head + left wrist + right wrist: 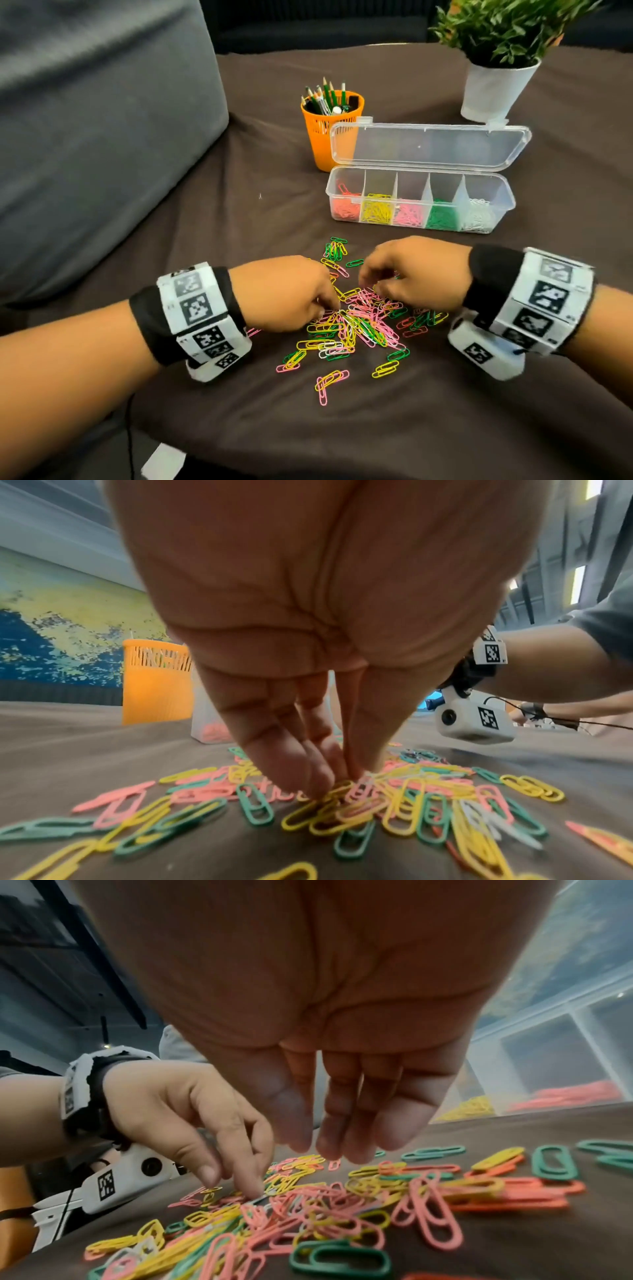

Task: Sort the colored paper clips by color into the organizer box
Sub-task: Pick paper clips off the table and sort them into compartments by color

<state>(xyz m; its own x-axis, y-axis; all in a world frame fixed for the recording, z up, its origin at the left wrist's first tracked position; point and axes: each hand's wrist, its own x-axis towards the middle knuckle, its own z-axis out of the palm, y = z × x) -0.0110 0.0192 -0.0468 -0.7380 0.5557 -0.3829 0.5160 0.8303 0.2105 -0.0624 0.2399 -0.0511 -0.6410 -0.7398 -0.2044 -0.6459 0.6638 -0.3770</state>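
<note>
A loose pile of paper clips (363, 325) in pink, yellow, green, orange and white lies on the dark cloth between my hands. My left hand (330, 305) reaches down into the pile; in the left wrist view its thumb and fingers (318, 775) meet on a pale clip, which they pinch. My right hand (318, 1148) hovers just above the pile with its fingers hanging straight and holds nothing. Beyond the pile stands the clear organizer box (507, 200) with its lid (428, 147) open. Its compartments hold orange, yellow, pink, green and white clips, left to right.
An orange pencil cup (329, 137) stands behind the box's left end. A plant in a white pot (493, 89) is at the back right. A grey cushion (85, 137) borders the cloth (342, 428) on the left. Stray clips lie around the pile.
</note>
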